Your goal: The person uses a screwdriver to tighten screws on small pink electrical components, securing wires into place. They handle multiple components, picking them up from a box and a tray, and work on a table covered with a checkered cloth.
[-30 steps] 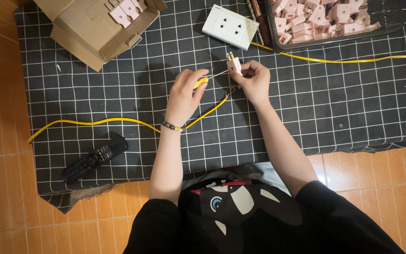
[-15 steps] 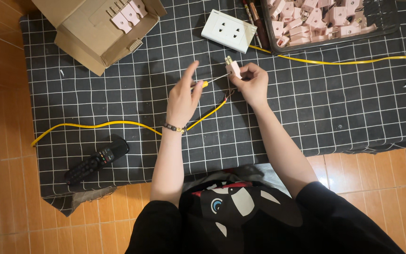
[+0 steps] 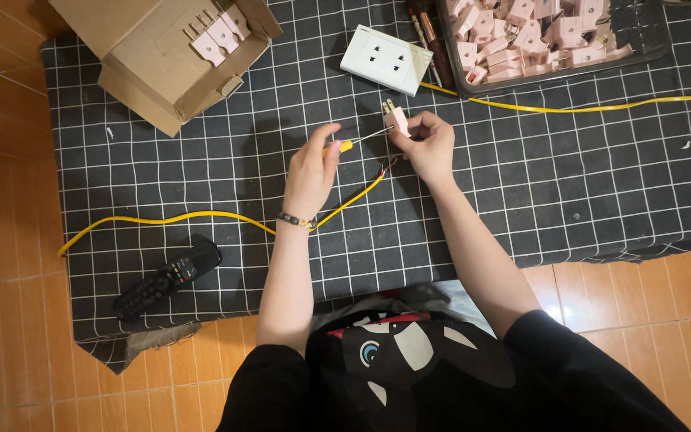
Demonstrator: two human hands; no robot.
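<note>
My left hand (image 3: 311,170) grips a small screwdriver (image 3: 353,143) with a yellow handle, its thin shaft pointing right into a pink plug (image 3: 396,119). My right hand (image 3: 428,146) holds that plug, prongs up, above the black checked cloth (image 3: 521,184). A yellow cable (image 3: 201,216) runs from the left edge of the cloth under my left wrist up to the plug, with bared red and dark wire ends (image 3: 384,168) just below it.
An open cardboard box (image 3: 161,56) with pink plugs sits at the top left. A white wall socket (image 3: 385,59) lies at top centre, next to a dark tray (image 3: 641,40) full of pink plugs. A second yellow cable (image 3: 585,106) and a black remote (image 3: 168,277) lie on the cloth.
My left hand has shifted its grip, fingers lifting then closing on the screwdriver handle. The plug stays in my right hand at about the same place.
</note>
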